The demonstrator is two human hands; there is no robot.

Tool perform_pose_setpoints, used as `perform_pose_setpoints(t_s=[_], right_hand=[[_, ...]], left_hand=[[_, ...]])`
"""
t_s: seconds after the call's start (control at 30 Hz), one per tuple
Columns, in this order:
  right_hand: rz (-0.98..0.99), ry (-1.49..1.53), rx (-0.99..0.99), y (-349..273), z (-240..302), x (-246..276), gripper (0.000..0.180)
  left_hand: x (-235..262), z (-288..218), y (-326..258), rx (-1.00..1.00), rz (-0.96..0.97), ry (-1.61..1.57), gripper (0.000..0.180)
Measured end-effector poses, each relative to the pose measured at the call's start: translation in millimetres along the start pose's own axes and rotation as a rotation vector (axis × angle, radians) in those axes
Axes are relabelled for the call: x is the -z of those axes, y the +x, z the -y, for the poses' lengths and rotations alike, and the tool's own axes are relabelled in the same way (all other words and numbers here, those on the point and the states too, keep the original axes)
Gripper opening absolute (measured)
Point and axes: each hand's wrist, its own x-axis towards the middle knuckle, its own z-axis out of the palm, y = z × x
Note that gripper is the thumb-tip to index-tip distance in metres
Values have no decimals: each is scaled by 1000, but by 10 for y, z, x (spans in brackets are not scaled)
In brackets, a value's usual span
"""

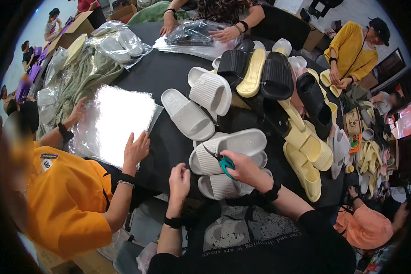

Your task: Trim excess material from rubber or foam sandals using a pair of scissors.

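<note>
Pinching nothing, left grip (179, 179) curled loosely, fingers drawn together, resting at the near edge of the black worktop (169, 73). Well left of it, a co-worker in an orange shirt (64, 196), one hand (136, 148) flat on a clear plastic bag (116, 121) spread on the worktop. Just right of the left grip, a stack of white slides (223, 157), the top one lying on its side, sole ribbed. Right grip (244, 169) closed around teal-handled scissors (219, 160), blades pointing up and left and touching the top white slide. Beyond the grip, more white slides (196, 107), then black slides (260, 71) with a pale yellow slide (252, 73) between them. Right of the right grip, a heap of yellow slides (306, 155) near the worktop's edge. Far side: another person's hands (201, 29) on a bagged dark pair. Far right, a person in a yellow top (351, 48) holding a yellow slide.
</note>
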Motion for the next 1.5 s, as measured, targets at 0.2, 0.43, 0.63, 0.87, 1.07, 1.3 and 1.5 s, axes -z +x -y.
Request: perform_pose_setpoints(t_s=[0.2,0.43,0.63,0.87,1.07,1.3,1.5], right_hand=[[-29,65,-85,-290,-64,4,44],[-109,169,-132,-397,-40,150,45],[-79,206,-184,-458,-92,127,45],[-107,256,-233,-414,-136,170,46],[-23,662,-314,-176,-4,224,43],[240,858,-305,-32,161,202,47],[479,1208,-569,136,252,163,41]], left_hand=[[21,-354,569,-159,-57,-76,19],[-370,-593,1051,-198,173,-73,27],[-814,-592,1355,-90,327,-143,44],[-767,-592,1284,-66,399,-176,35],[-129,-836,958,55,208,-322,21],[136,-640,449,11,144,-309,18],[275,-639,302,171,61,-414,17]])
